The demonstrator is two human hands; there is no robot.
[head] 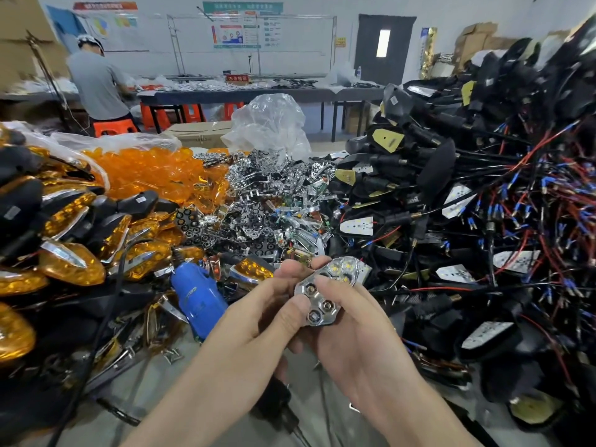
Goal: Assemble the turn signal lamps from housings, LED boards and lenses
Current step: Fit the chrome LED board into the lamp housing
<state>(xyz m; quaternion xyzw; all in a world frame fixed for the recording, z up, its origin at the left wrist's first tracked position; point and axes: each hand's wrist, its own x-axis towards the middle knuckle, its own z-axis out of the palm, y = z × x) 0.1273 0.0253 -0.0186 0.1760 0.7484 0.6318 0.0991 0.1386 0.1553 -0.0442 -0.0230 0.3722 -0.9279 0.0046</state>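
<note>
A chrome reflector [324, 290] with several round LED cups sits between both hands at lower centre. My left hand [274, 304] pinches its left edge with thumb and fingers. My right hand [348, 321] grips it from the right, thumb lying across its face; whatever is under the reflector is hidden by my fingers. Loose amber lenses [151, 172] are heaped at the back left. Chrome reflectors and LED boards [267, 204] form a pile in the middle. Black housings with red and blue wires [467, 204] rise in a tall heap on the right.
Finished amber-lensed lamps [71, 262] are stacked on the left. A blue electric screwdriver [196, 295] lies just left of my hands, its cable trailing toward me. A crumpled clear plastic bag [271, 124] stands behind the piles. A person in grey [96, 82] works at a far table.
</note>
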